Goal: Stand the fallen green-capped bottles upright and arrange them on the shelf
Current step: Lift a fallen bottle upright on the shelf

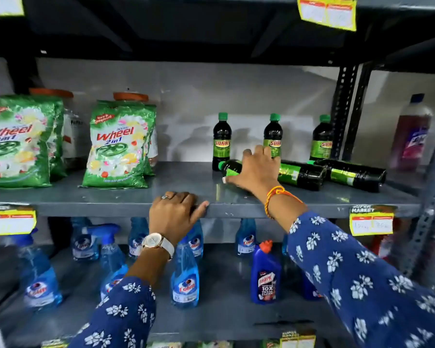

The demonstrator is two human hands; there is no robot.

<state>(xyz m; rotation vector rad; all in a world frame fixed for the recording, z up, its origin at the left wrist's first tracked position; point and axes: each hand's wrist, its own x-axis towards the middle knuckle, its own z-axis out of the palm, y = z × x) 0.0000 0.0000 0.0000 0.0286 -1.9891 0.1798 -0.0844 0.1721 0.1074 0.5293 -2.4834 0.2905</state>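
Your right hand (255,169) lies spread over the nearer fallen Sunny bottle (296,175), fingers draped across its shoulder near the green cap (221,165), thumb on the shelf side; you cannot tell whether the grip has closed. Your left hand (175,213) holds nothing and curls loosely over the front edge of the grey shelf (126,197). A second fallen bottle (352,175) lies just beside the first, to its right. Three upright Sunny bottles (221,141) stand behind them near the back. Wheel detergent packs (118,144) stand well to the left.
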